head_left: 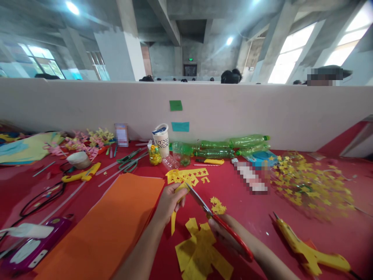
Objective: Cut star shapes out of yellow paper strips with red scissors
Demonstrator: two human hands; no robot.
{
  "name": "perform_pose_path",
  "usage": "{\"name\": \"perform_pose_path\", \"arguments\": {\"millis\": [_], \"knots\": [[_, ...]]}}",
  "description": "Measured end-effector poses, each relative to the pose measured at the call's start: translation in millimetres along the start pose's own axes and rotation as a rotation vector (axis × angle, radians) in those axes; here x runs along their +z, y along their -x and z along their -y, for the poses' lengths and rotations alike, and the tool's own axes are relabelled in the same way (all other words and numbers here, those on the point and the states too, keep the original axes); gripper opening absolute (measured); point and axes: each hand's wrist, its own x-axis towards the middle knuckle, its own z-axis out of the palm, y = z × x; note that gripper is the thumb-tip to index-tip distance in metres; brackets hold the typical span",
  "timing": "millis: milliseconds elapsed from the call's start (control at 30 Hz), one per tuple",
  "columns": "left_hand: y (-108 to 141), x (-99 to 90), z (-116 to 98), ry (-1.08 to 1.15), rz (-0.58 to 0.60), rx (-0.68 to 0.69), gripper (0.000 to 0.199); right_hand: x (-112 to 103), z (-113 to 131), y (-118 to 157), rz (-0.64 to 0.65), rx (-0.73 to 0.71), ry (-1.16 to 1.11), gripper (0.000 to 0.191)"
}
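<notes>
While the left hand [168, 203] is raised a little over the red table [256, 217], its forearm reaching in from the lower middle, its fingers are pinched together on a yellow strip [174, 221]. That strip is held by its upper end near the fingertips, with its long axis nearly upright and its free end hanging down toward the scraps [201, 252]. From the lower right the right hand [224, 233] is brought in, closed through the red handles of the scissors [217, 219]. The scissors are laid along a diagonal, handles low and right, blades pointing up and left, and the tips are met at the strip just beside the left fingers. Whether the blades are parted cannot be told.

Directly below the hands the yellow scraps are spread on the table, and a small pile of cut stars [218, 206] is seen just beside the blades. On the left the working spot is bordered by an orange sheet [116, 221], close to the left forearm. On the right a yellow glue gun [309, 252] is lain well apart from the right wrist, with bare red table between. Beyond the hands, open table is left up to the punched yellow sheet [186, 175].
</notes>
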Motion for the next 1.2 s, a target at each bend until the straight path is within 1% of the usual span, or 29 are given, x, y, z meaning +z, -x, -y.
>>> {"name": "perform_pose_path", "arguments": {"millis": [167,267,367,433,567,667,767,967,1200], "knots": [[-0.7,-0.8,2.3,0.022,0.005,-0.002,0.024,0.1,-3.9,-3.2,-0.010,0.015,0.013,0.054],[0.5,1.6,1.3,0.054,0.034,-0.018,0.025,1.5,-3.5,-4.3,-0.035,0.028,-0.004,0.053],[2.5,5.5,-4.1,0.093,0.056,0.022,0.027,1.6,-2.8,-4.7,-0.061,0.007,0.018,0.052],[3.5,7.0,-8.7,0.066,0.032,0.079,0.028,0.6,-3.1,-4.7,-0.082,-0.014,0.030,0.053],[4.0,5.6,-13.4,-0.074,-0.066,0.156,0.026,-1.3,-3.4,-3.8,-0.106,-0.016,0.043,0.053],[4.2,5.7,-11.0,-0.101,-0.076,0.133,0.027,0.2,-1.5,-2.3,-0.090,-0.016,0.043,0.053],[5.0,8.8,-7.0,-0.078,-0.080,0.096,0.030,5.5,-1.2,-1.4,-0.061,0.007,-0.027,0.055],[5.8,13.4,-4.2,-0.078,-0.114,0.118,0.035,18.5,-11.4,-4.9,-0.021,-0.015,-0.185,0.055],[7.8,20.1,0.3,-0.055,-0.167,0.144,0.040,27.1,-10.2,-4.5,-0.073,0.008,-0.172,0.060]]}}
